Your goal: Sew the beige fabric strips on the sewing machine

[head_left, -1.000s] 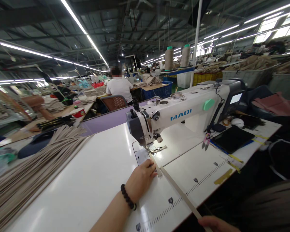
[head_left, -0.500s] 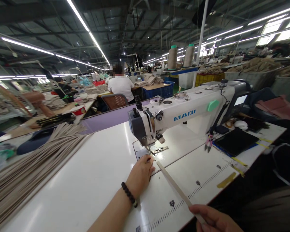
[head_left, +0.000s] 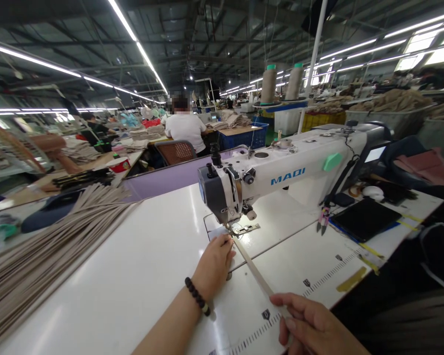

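Note:
A long beige fabric strip (head_left: 253,272) lies on the white table (head_left: 140,276), running from the presser foot (head_left: 240,229) of the white MAQI sewing machine (head_left: 281,172) back toward me. My left hand (head_left: 214,264), with a dark bead bracelet on the wrist, pinches the strip's far end right at the needle. My right hand (head_left: 311,328) grips the near part of the strip at the table's front edge, over the printed ruler (head_left: 307,286).
A big pile of beige strips (head_left: 48,246) covers the table's left side. Snips (head_left: 322,219) hang beside a black tablet (head_left: 364,217) on the right. Two thread cones (head_left: 281,81) stand behind the machine. A person in a white shirt (head_left: 185,129) sits ahead.
The strip has fed toward the needle. My left hand slid up to the presser foot and my right hand came forward along the strip into fuller view.

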A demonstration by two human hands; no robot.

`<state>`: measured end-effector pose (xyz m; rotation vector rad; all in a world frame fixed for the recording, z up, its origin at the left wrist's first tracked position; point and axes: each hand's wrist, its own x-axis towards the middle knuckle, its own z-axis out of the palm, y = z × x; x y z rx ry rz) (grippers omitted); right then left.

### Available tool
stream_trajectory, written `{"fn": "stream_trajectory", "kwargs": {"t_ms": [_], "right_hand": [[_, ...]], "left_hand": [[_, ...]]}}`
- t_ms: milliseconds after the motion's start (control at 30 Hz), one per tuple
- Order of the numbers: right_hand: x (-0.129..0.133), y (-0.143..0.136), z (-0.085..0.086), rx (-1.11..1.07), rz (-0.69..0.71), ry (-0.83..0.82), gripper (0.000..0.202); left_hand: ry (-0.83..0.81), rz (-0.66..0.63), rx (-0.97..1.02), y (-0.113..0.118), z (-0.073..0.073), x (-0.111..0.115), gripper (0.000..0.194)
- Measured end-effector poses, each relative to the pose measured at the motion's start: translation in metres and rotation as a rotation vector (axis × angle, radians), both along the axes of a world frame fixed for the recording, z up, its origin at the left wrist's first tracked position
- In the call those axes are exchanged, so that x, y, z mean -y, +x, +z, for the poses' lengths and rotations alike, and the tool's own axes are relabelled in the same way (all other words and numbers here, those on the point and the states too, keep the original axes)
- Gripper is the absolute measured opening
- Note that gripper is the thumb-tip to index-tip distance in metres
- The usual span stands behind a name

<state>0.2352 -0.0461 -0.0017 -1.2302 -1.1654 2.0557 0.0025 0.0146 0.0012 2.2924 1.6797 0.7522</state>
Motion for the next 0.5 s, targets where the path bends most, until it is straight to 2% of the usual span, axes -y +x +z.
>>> {"fn": "stream_trajectory", "kwargs": {"t_ms": [500], "right_hand": [[-0.010, -0.014, -0.002, -0.044, -0.005, -0.063, 0.055]], "left_hand": [[0.044, -0.004, -0.067, 0.003, 0.000, 0.001, 0.020]]}}
